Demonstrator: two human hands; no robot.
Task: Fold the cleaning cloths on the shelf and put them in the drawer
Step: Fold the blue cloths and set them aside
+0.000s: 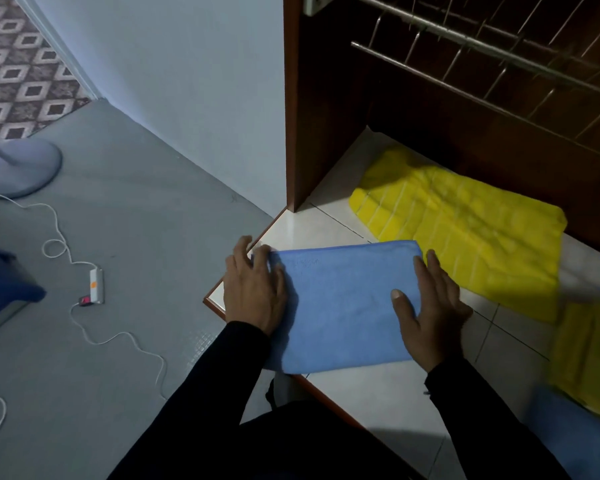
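Right now both hands lie flat and relaxed on the blue cloth (340, 310), grasping nothing: the left hand (253, 289) presses its left edge, the right hand (430, 306) its right edge. That cloth sits between them at the near corner of the tiled shelf (291, 223), apparently folded once already, its near edge overhanging slightly. To fold it well, I would smooth outward from the middle, square the corners, then bring one side over the other before lifting. Just beyond the right hand a yellow cloth (465, 233) lies unfolded, with more yellow and blue fabric further right. No drawer is identifiable. No brand or writing is legible anywhere.
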